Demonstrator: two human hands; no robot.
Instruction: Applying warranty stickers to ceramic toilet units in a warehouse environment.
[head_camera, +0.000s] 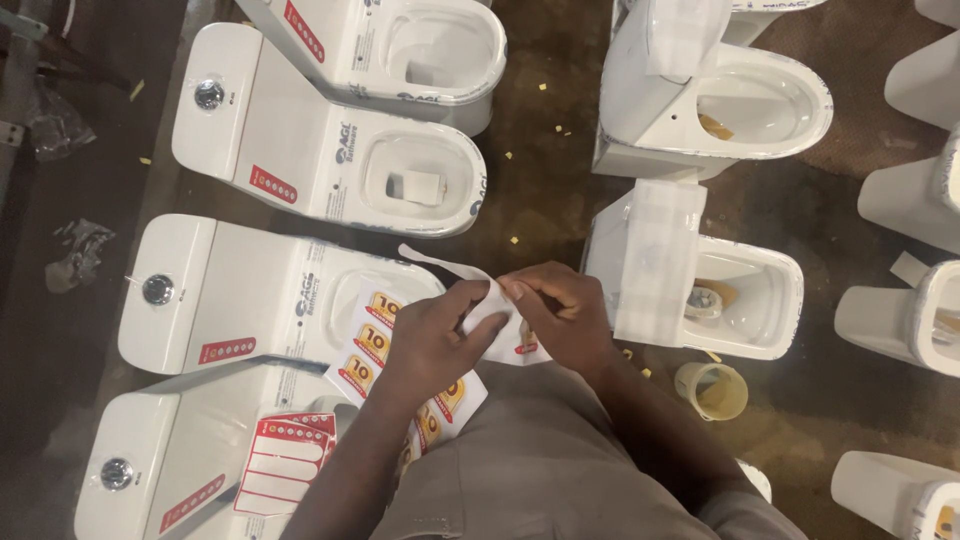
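both hands meet above the nearest toilets: the left hand (432, 335) and right hand (556, 312) pinch a white sticker (487, 312), its backing strip (440, 262) curling away half peeled. a sticker sheet (372, 345) lies on the toilet below (215, 300). farther toilets on the floor (545, 190) already carry labels; this sticker is not yet applied.

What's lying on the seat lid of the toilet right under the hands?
On that toilet, a sheet of round yellow-and-red stickers lies across the lid. The left hand and right hand, peeling a white backing strip, cover the sheet's right part and the bowl end.
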